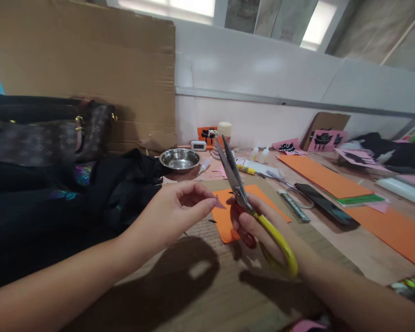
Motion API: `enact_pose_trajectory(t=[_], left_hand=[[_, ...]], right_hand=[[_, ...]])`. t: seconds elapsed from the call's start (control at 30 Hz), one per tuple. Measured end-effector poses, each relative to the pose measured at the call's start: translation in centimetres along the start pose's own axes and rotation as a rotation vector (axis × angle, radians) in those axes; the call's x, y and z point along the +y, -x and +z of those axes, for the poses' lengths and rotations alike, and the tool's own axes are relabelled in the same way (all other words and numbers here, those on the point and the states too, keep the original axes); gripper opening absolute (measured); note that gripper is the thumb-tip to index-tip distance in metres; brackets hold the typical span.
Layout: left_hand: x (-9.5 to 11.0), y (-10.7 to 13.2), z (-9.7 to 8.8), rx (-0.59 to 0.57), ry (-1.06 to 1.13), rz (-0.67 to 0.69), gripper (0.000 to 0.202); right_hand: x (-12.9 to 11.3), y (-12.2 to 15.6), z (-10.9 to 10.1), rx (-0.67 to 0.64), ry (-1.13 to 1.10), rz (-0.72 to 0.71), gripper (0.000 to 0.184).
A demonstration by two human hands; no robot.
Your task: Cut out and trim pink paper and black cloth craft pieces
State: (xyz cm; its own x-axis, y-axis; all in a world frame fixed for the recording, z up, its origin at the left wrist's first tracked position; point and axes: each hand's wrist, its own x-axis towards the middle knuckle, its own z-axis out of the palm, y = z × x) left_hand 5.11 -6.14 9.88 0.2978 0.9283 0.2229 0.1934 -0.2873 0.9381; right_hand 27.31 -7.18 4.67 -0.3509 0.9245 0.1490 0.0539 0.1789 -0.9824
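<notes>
My left hand [174, 210] pinches a tiny pink paper scrap [219, 203] between thumb and fingertips, above the table. My right hand [259, 230] grips yellow-handled scissors [244, 198]; their blades are slightly apart and point up and away, just to the right of the scrap. Beneath both hands lies an orange paper sheet [228, 219] on a brown cardboard mat [207, 276].
A black bag and dark cloth [55, 184] fill the left side. A steel bowl [180, 159], glue bottles, a phone [325, 203], a second pair of scissors [287, 184], orange sheets [321, 177] and pink cut-out cards [327, 139] lie beyond. A big cardboard panel [90, 60] stands behind.
</notes>
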Motion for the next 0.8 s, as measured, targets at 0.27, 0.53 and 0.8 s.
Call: enact_pose_trajectory(t=[0.27,0.53,0.8], left_hand=[[-1.6,0.2,1.4,-0.109,0.016,-0.114,0.015],[-3.4,0.9,2.3,-0.233,0.061,-0.156,0.017],[-0.1,-0.3,1.3,-0.09,-0.054,-0.062,0.016]], right_hand=[[-0.6,-0.3,0.3,0.048,-0.004,-0.044,0.039],[-0.8,-0.5,1.0,0.014,0.11,-0.05,0.031],[-2.5,0.5,0.1,-0.02,0.058,-0.051,0.037]])
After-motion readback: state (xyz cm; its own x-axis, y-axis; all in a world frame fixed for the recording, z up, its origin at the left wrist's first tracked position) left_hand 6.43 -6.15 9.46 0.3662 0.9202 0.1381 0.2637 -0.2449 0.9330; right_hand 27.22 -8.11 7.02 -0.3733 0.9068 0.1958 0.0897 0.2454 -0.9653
